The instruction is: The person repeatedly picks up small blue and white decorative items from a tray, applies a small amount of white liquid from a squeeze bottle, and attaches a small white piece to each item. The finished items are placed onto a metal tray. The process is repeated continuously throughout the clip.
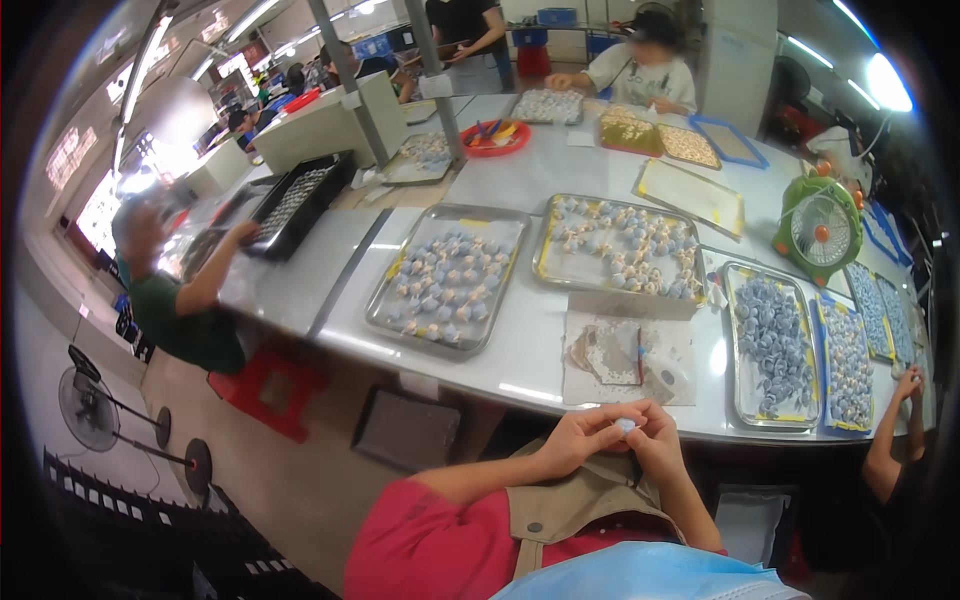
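Note:
Close in front of my body, my left hand point(588, 438) and my right hand point(655, 438) meet with fingertips pinched together. Between them is a small pale-blue piece point(627, 425), too small to tell its kind. Just beyond my hands lies an open cardboard box point(588, 393) with a white roll point(664, 378) and small scraps in it. Farther off are two metal trays, a left one point(480, 222) and a middle one point(572, 272), both bearing many small blue-and-cream figures. A third metal tray point(746, 402), to the right, holds loose blue-grey pieces point(770, 335).
A blue-edged tray point(848, 425) of small parts and a green fan point(820, 232) stand at the right. Co-workers sit on the left, across the table and at the right edge. A red plate point(495, 148) with tools is farther back. A red stool point(270, 385) stands at left.

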